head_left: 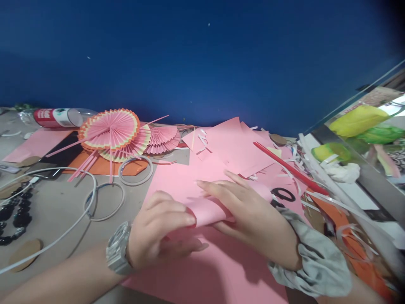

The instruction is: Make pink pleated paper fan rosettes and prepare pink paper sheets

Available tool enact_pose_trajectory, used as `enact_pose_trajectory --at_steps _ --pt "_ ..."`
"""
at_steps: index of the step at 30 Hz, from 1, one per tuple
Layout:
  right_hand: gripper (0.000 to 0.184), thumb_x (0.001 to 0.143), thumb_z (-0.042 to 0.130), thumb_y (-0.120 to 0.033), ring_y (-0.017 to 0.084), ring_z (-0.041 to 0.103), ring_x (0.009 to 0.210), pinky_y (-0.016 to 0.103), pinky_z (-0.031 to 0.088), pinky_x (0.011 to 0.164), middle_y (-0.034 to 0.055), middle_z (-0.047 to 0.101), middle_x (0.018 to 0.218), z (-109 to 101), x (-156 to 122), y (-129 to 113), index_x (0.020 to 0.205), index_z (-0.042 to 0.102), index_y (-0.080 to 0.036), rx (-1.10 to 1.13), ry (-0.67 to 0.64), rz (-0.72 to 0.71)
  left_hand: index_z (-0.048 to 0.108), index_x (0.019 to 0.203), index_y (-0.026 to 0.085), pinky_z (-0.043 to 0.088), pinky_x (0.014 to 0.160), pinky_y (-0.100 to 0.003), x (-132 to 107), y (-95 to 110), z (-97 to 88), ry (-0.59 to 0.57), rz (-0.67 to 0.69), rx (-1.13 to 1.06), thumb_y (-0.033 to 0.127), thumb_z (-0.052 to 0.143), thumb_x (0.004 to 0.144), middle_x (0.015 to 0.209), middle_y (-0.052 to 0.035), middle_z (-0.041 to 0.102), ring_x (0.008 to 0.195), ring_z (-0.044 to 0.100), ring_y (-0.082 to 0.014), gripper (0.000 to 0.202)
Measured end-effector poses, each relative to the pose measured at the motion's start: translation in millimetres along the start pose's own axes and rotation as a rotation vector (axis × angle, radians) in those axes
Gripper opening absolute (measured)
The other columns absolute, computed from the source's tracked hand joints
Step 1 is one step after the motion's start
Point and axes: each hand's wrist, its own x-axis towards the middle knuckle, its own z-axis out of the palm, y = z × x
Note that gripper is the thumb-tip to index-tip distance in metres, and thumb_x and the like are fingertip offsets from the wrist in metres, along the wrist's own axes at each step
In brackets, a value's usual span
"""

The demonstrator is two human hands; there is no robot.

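Observation:
A large pink paper sheet lies on the table in front of me, its near part curled over into a fold. My left hand, with a silver watch at the wrist, pinches the curled edge between thumb and fingers. My right hand, with a grey scrunchie on the wrist, lies over the fold with fingers stretched out and pressing it down.
Pleated pink paper fans lie at the back left on orange paper, beside a bottle on its side. Wire rings, a white cable and black beads sit left. More pink sheets, a red stick, scissors and paper strips lie right.

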Motion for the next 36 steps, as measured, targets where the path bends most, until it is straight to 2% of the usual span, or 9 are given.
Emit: enact_pose_trajectory --at_steps 2,4,7,10,17,19,23,30,36 --pt "0.051 0.081 0.056 -0.028 0.022 0.060 0.093 0.039 0.045 0.085 0.0041 0.066 0.103 -10.6 -3.8 -5.1 0.129 0.039 -0.024 0.031 0.013 0.086 0.050 0.107 0.030 0.042 0.073 -0.031 -1.2 2.8 -1.5 0.231 -0.055 0.022 0.040 0.084 0.049 0.083 0.0012 0.055 0.073 0.050 -0.0162 0.068" --pt "0.050 0.077 0.061 -0.030 0.021 0.063 0.081 0.033 0.050 0.068 0.0015 0.068 0.096 -23.6 -10.6 -10.9 0.124 0.045 -0.031 0.090 -0.012 0.205 0.045 0.115 0.029 0.041 0.082 -0.036 0.9 5.8 -3.5 0.222 -0.119 -0.026 0.048 0.083 0.042 0.095 -0.0024 0.052 0.086 0.050 -0.0206 0.084" --pt "0.053 0.068 0.069 -0.038 0.022 0.065 0.073 0.030 0.051 0.057 -0.0014 0.068 0.096 -40.9 -22.5 -17.5 0.117 0.049 -0.039 0.224 -0.072 0.309 0.048 0.114 0.023 0.043 0.080 -0.034 10.1 14.8 -7.2 -0.275 -0.231 -0.250 0.045 0.079 0.054 0.098 -0.0058 0.059 0.087 0.055 -0.0220 0.071" --pt "0.054 0.064 0.071 -0.045 0.023 0.065 0.080 0.030 0.051 0.058 -0.0029 0.066 0.103 -49.4 -28.1 -17.9 0.114 0.051 -0.043 0.314 -0.183 0.335 0.060 0.092 0.020 0.044 0.064 -0.023 19.9 24.4 -9.9 -0.676 -0.404 -0.502 0.032 0.059 0.080 0.077 -0.0015 0.063 0.068 0.058 -0.0143 0.017" --pt "0.063 0.075 0.058 -0.053 0.020 0.064 0.078 0.030 0.049 0.063 0.0033 0.066 0.099 -35.3 -16.2 4.9 0.132 0.038 -0.033 0.499 -0.407 0.417 0.065 0.093 0.021 0.048 0.073 -0.027 29.1 -0.2 -13.2 -1.028 -0.806 -0.898 0.030 0.052 0.084 0.087 -0.0027 0.066 0.078 0.061 -0.0172 0.019" --pt "0.064 0.075 0.059 -0.051 0.018 0.064 0.077 0.028 0.048 0.065 0.0019 0.067 0.095 -24.1 -10.8 9.0 0.132 0.038 -0.031 0.588 -0.421 0.464 0.063 0.094 0.020 0.049 0.071 -0.027 26.6 -10.3 -8.2 -0.877 -0.886 -0.931 0.030 0.056 0.081 0.085 -0.0023 0.065 0.076 0.061 -0.0168 0.018" --pt "0.064 0.072 0.061 -0.052 0.022 0.060 0.090 0.031 0.044 0.072 0.0025 0.062 0.109 -6.6 -4.1 8.5 0.129 0.041 -0.033 0.435 -0.308 0.498 0.058 0.083 0.016 0.044 0.063 -0.026 17.3 -15.7 5.8 -0.557 -0.874 -0.489 0.036 0.053 0.082 0.075 -0.0006 0.057 0.067 0.052 -0.0146 0.021" --pt "0.032 0.087 0.040 -0.049 0.011 0.047 0.060 0.023 0.034 0.054 -0.0041 0.051 0.066 -1.4 1.3 4.7 0.075 0.051 -0.021 0.499 -0.328 0.499 0.047 0.073 0.017 0.031 0.055 -0.022 8.7 -11.1 12.5 -0.706 -0.751 -0.344 0.042 0.049 0.083 0.066 0.0051 0.038 0.060 0.035 -0.0102 0.027" --pt "0.031 0.084 0.046 -0.050 0.009 0.041 0.056 0.023 0.027 0.050 -0.0061 0.045 0.062 6.7 5.5 -1.6 0.072 0.047 -0.021 0.522 -0.294 0.513 0.047 0.073 0.017 0.029 0.053 -0.023 6.4 -13.6 16.6 -0.743 -0.823 -0.350 0.046 0.041 0.087 0.064 0.0051 0.036 0.059 0.031 -0.0100 0.032"
